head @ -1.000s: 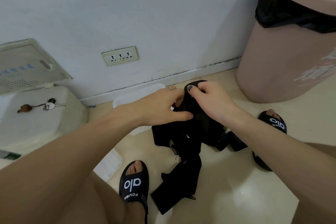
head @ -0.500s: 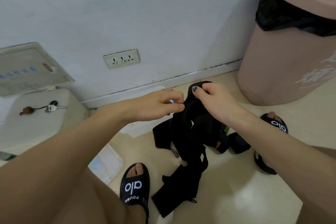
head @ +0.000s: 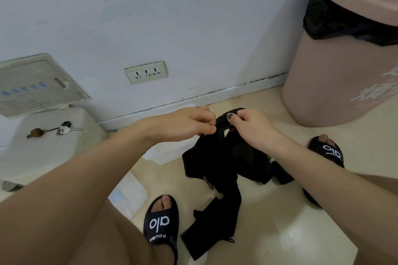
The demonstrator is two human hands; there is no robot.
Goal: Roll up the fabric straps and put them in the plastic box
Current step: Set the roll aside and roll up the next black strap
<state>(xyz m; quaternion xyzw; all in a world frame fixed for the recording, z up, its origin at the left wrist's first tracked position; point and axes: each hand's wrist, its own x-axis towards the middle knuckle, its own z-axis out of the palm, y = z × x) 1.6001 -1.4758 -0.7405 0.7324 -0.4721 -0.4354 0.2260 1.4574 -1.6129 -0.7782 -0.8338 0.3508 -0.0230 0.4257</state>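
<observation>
Nearest the lens, at 6 o'clock, a black slide sandal planted on the cream floor, with the loose tail of the black fabric straps trailing down beside it and a clear lid-like plastic piece lying flat at 7 o'clock. Higher, at frame centre, both hands brought close together on the top end of the straps: left hand now pinching the fabric edge between thumb and fingertips, right hand curled round the small rolled end, thumb on top. Changed from half a second back: left fingertips, then just short of the strap, closed onto it, and the bundle lifted a touch, tail dragging upward off the floor. Meaning, on a fair reading: rolling barely begun, only the first turn formed, most of the length hanging slack and tangled below. Just behind the hands, toward 10 o'clock of them, the translucent plastic box on the floor against the skirting, partly hidden by the left forearm; contents not discernible. Second sandal at 3 o'clock. Farther off, keys on a white lidded tub at 9 o'clock, a triple wall socket at 11 o'clock, and a pink bin with black liner at 2 o'clock.
</observation>
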